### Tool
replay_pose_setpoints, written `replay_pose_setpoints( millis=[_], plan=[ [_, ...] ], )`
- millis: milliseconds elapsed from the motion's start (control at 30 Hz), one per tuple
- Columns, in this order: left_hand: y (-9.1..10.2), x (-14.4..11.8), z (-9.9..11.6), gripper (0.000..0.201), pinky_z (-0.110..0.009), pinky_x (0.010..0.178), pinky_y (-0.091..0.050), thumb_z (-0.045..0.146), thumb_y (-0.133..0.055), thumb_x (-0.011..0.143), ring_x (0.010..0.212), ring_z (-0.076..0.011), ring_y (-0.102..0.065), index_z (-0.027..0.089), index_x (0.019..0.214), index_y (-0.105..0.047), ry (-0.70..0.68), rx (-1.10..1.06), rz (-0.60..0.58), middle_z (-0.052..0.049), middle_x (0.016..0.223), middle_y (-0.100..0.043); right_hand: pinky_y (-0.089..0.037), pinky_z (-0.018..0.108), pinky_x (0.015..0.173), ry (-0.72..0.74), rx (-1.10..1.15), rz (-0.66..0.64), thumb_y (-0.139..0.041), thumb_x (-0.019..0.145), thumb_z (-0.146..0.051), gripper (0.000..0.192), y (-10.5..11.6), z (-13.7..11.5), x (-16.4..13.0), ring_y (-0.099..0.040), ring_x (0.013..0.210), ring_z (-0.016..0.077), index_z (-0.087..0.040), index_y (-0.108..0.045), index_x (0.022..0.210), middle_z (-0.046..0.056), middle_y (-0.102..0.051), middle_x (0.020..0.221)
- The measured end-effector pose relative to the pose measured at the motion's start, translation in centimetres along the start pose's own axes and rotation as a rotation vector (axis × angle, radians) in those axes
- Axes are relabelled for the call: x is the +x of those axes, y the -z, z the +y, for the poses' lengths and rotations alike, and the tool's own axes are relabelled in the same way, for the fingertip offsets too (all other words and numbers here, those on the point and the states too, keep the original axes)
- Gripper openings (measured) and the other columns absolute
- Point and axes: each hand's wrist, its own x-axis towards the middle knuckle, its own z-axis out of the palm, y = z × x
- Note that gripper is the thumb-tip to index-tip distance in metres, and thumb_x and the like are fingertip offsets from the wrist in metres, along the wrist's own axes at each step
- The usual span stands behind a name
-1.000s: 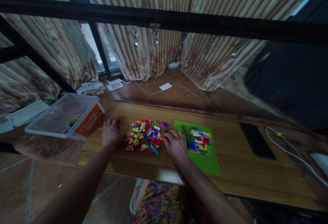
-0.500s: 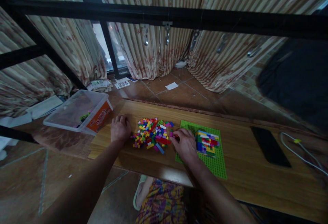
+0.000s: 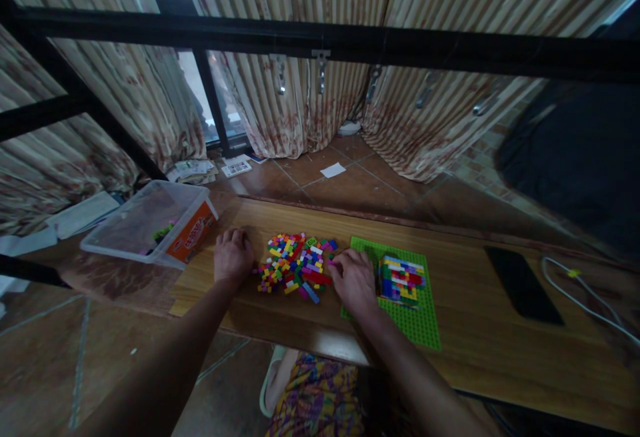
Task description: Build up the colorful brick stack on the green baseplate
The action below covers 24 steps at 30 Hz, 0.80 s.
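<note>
A loose heap of small coloured toy bricks [image 3: 295,265] lies on the wooden table. My left hand [image 3: 233,257] rests on the tabletop just left of this heap, fingers loosely bent and nothing seen in them. At the heap's right edge, my right hand [image 3: 354,278] has its thumb and fingertips pinched together, with a bit of a purple toy brick showing at the tips. Beside that hand, a multicoloured block of joined bricks [image 3: 401,280] stands on a green baseplate [image 3: 417,330]. The right hand and wrist cover part of the baseplate's left side.
A clear plastic box [image 3: 145,224] with an orange label stands beyond the table's left end, a few pieces inside. A black phone [image 3: 523,284] and a white cable [image 3: 590,297] lie on the right. A dark metal bar [image 3: 320,36] crosses ahead, before striped curtains [image 3: 300,104].
The view has shifted slightly. My right fingertips have moved a little left toward the heap and drawn closer together around the purple brick. My left hand stays in place.
</note>
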Motion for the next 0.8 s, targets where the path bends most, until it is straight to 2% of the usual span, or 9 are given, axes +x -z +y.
replay_pose_setpoints(
  millis=[100, 200, 300, 400, 500, 567, 667, 800],
  plan=[
    [0.1, 0.0, 0.1, 0.028, -0.046, 0.090, -0.042, 0.023, -0.041, 0.083, 0.099, -0.0309, -0.053, 0.016, 0.100, -0.063, 0.000, -0.007, -0.004, -0.016, 0.105, -0.063, -0.043, 0.031, 0.078, -0.003, 0.215, 0.015, -0.050, 0.092, -0.028, 0.018, 1.8, -0.2, -0.7, -0.060, 0.085, 0.0187, -0.021, -0.066, 0.089, 0.005, -0.068, 0.089],
    [0.2, 0.0, 0.1, 0.029, -0.046, 0.090, -0.042, 0.022, -0.041, 0.082, 0.099, -0.0311, -0.053, 0.015, 0.100, -0.063, 0.006, -0.012, -0.017, -0.016, 0.104, -0.063, -0.047, 0.029, 0.072, -0.053, 0.446, 0.028, -0.050, 0.093, -0.035, 0.021, 4.6, 0.7, -1.4, -0.064, 0.080, 0.0169, -0.022, -0.066, 0.093, 0.003, -0.070, 0.089],
    [0.1, 0.0, 0.1, 0.029, -0.046, 0.090, -0.042, 0.022, -0.041, 0.083, 0.100, -0.0313, -0.053, 0.015, 0.101, -0.062, 0.008, -0.006, -0.013, -0.016, 0.103, -0.063, -0.050, 0.031, 0.074, -0.130, 0.565, 0.072, -0.056, 0.088, -0.044, 0.026, 7.2, 3.0, -1.7, -0.066, 0.082, 0.0188, -0.023, -0.070, 0.094, 0.004, -0.071, 0.090],
    [0.0, 0.0, 0.0, 0.029, -0.045, 0.090, -0.042, 0.023, -0.041, 0.083, 0.099, -0.0314, -0.053, 0.015, 0.100, -0.063, 0.007, 0.001, -0.011, -0.016, 0.103, -0.062, -0.052, 0.032, 0.072, -0.227, 0.621, 0.129, -0.061, 0.084, -0.045, 0.028, 9.0, 5.8, -1.7, -0.066, 0.081, 0.0194, -0.021, -0.071, 0.094, 0.006, -0.072, 0.090],
    [0.0, 0.0, 0.0, 0.028, -0.045, 0.089, -0.042, 0.023, -0.041, 0.083, 0.099, -0.0314, -0.053, 0.015, 0.099, -0.063, 0.014, 0.002, -0.008, -0.016, 0.103, -0.062, -0.052, 0.031, 0.071, -0.239, 0.591, 0.176, -0.062, 0.082, -0.041, 0.025, 10.1, 8.0, -1.4, -0.066, 0.080, 0.0189, -0.019, -0.071, 0.092, 0.006, -0.070, 0.091],
    [0.1, 0.0, 0.0, 0.029, -0.045, 0.089, -0.042, 0.024, -0.041, 0.083, 0.099, -0.0315, -0.053, 0.016, 0.100, -0.063, 0.016, 0.001, -0.004, -0.016, 0.104, -0.062, -0.052, 0.032, 0.073, -0.192, 0.477, 0.190, -0.061, 0.083, -0.038, 0.023, 10.6, 8.8, -1.2, -0.065, 0.079, 0.0189, -0.019, -0.071, 0.089, 0.006, -0.070, 0.091],
    [0.3, 0.1, 0.1, 0.030, -0.045, 0.089, -0.042, 0.024, -0.040, 0.083, 0.100, -0.0313, -0.053, 0.015, 0.100, -0.063, 0.006, 0.000, -0.014, -0.016, 0.104, -0.062, -0.052, 0.033, 0.074, -0.095, 0.282, 0.156, -0.058, 0.084, -0.035, 0.022, 10.9, 9.3, -0.9, -0.065, 0.077, 0.0187, -0.020, -0.070, 0.094, 0.006, -0.070, 0.091],
    [0.4, 0.1, 0.1, 0.031, -0.046, 0.091, -0.042, 0.024, -0.040, 0.083, 0.100, -0.0313, -0.053, 0.014, 0.101, -0.063, 0.014, -0.015, -0.030, -0.017, 0.105, -0.062, -0.052, 0.032, 0.073, -0.001, 0.185, 0.118, -0.054, 0.087, -0.033, 0.022, 10.5, 9.3, -0.9, -0.066, 0.080, 0.0191, -0.020, -0.069, 0.098, 0.007, -0.070, 0.096]
  ],
)
